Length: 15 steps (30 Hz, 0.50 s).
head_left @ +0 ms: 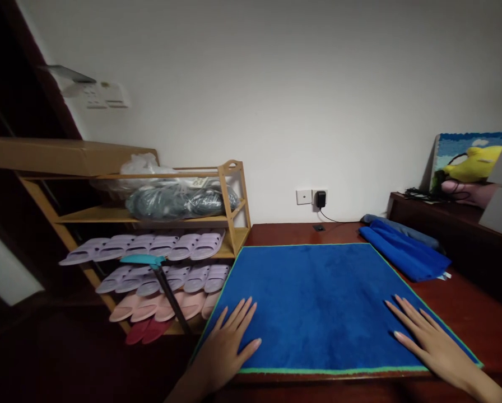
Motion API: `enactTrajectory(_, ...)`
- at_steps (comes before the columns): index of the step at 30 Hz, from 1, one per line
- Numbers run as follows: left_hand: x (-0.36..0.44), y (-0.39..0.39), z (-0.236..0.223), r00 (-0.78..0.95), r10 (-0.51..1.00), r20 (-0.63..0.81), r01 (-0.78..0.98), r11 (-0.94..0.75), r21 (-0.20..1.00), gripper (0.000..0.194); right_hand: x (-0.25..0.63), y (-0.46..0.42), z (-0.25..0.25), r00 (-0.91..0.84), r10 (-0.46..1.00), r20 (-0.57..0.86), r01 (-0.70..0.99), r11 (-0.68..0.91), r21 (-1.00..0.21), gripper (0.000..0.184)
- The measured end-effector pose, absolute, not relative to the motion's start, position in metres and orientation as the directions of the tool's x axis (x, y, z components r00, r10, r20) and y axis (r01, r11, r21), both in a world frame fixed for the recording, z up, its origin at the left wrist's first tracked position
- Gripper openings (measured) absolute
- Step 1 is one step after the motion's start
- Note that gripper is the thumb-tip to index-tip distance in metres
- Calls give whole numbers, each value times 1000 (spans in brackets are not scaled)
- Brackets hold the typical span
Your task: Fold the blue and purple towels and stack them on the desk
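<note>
Head view: blue 4-sided plush cloth with green edging (318,302) lies flat on glossy red-brown wooden table (272,234), at 5 o'clock of view. Long axis, as seen, runs 9 to 3 o'clock; far edge faces 12, towards white wall (276,112). Left hand (226,347) at cloth's 8 o'clock, right hand (431,341) at 4; both palms down, fingers spread, thumbs apart.

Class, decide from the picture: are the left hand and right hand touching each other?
Apart. The head view shows the left hand and right hand at opposite sides, with green-edged cloth visible between them.
</note>
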<state>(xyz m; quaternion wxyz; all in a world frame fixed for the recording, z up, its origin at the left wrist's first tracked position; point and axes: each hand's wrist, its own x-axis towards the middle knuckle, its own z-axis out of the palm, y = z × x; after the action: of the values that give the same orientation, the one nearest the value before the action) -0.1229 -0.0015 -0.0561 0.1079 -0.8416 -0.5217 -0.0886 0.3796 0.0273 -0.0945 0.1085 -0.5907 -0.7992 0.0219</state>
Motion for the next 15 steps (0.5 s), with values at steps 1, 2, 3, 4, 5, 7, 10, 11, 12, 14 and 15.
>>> enactTrajectory(1,-125,-2,-59,437,862,258,899,-430,-84,65,380,27,-97,-273,953,133,942,293,-161,65)
enactTrajectory(2,-127,-2,-62,433,866,252,901,-427,-79,65,380,26,-99,-272,954,124,944,289,-158,65)
enactTrajectory(3,-128,-2,-64,428,871,243,903,-423,-74,65,381,26,-100,-272,954,123,945,289,-156,65)
enactTrajectory(4,-129,-2,-65,421,876,234,906,-417,-70,64,383,26,-101,-272,954,125,944,290,-156,65)
enactTrajectory(5,-130,-1,-66,415,881,226,909,-411,-65,64,384,26,-102,-272,954,129,944,290,-158,65)
enactTrajectory(7,-130,-1,-66,406,890,205,913,-405,-51,64,386,27,-101,-268,954,135,943,289,-166,65)
enactTrajectory(10,-129,-3,-65,393,904,168,918,-395,-21,63,386,26,-97,-268,953,139,939,291,-184,64)
enactTrajectory(11,-129,-4,-63,392,907,154,918,-395,-10,62,384,25,-94,-262,952,161,938,291,-191,63)
enactTrajectory(12,-129,-3,-60,395,907,144,917,-400,3,62,381,22,-91,-255,945,203,935,294,-198,63)
enactTrajectory(14,-126,4,-47,419,896,147,904,-427,32,61,366,12,-83,-249,914,321,924,323,-204,61)
enactTrajectory(15,-121,11,-37,439,885,157,891,-451,52,61,354,4,-80,-260,884,388,912,357,-203,60)
